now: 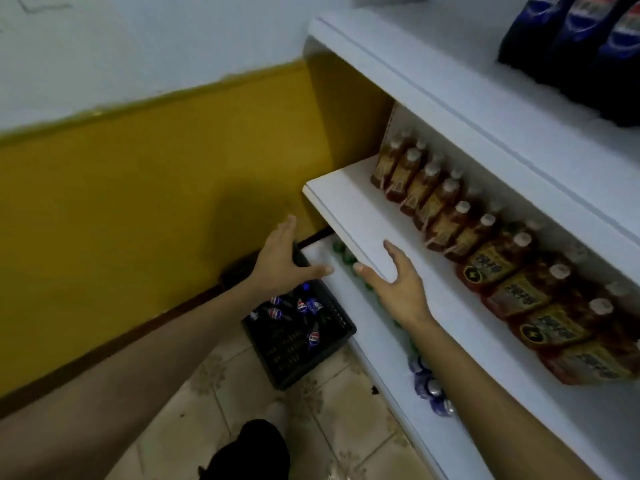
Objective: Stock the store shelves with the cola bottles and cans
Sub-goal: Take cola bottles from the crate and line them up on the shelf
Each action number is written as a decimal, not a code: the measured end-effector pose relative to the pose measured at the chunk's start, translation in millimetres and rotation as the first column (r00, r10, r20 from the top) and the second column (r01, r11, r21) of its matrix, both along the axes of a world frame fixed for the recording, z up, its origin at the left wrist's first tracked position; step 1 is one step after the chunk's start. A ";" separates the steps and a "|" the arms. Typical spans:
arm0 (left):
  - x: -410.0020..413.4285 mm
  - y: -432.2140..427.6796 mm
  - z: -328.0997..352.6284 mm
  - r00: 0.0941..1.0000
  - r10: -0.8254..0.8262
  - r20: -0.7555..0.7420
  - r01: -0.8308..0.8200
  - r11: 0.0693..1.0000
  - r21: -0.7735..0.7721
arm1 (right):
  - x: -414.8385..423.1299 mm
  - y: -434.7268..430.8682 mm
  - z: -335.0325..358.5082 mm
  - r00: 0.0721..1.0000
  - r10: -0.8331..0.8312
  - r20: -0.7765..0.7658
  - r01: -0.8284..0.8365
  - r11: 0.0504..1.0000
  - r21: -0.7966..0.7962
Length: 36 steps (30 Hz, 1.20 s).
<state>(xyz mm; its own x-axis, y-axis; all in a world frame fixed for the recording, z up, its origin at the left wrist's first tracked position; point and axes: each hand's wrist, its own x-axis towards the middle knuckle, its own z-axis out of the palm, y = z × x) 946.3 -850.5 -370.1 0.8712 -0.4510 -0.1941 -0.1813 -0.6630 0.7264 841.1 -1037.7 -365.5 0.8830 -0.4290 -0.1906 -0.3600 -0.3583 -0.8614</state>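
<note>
A black plastic crate (341, 332) stands on the tiled floor by the shelving, with several cola bottles (304, 306) lying inside it. My left hand (282, 261) hovers open above the crate's far end, holding nothing. Over the front edge of the white middle shelf (349, 209) my right hand (393, 284) is spread open and empty. Blue cola cans (427, 386) sit on the bottom shelf below my right forearm. Large dark cola bottles (581, 46) stand on the top shelf at the upper right.
Rows of brown tea bottles (446, 206) fill the back of the middle shelf. Green bottle caps (343, 254) show on the bottom shelf under its edge. A yellow wall (138, 202) runs on the left. A dark shoe (256, 448) is at the bottom.
</note>
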 end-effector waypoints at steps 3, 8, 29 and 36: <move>18.1 29.3 -60.5 0.987 0.117 -0.108 -0.113 0.993 0.047 | 29.6 17.7 -68.2 0.989 0.041 -0.145 -0.021 0.991 0.136; 39.3 57.6 -174.6 0.944 0.153 -0.293 -0.162 0.987 -0.004 | 54.5 17.8 -186.5 0.855 0.226 -0.467 -0.085 0.949 0.304; 4.7 -21.8 -716.5 0.622 0.388 -0.680 -0.301 0.920 0.250 | 152.8 42.8 -772.8 0.446 -0.046 -0.894 0.519 0.827 0.216; 11.1 -9.2 -708.6 0.695 0.321 -0.643 -0.248 0.947 0.205 | 148.9 47.7 -779.6 0.491 -0.026 -0.871 0.467 0.852 0.238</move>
<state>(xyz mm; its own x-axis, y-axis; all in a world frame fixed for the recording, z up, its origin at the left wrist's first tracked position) 957.4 -859.7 -1078.7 0.5861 -0.1505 -0.7961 0.5285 -0.6738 0.5164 990.0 -990.0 -1145.1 0.0933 -0.2890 -0.9528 -0.9775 0.1553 -0.1429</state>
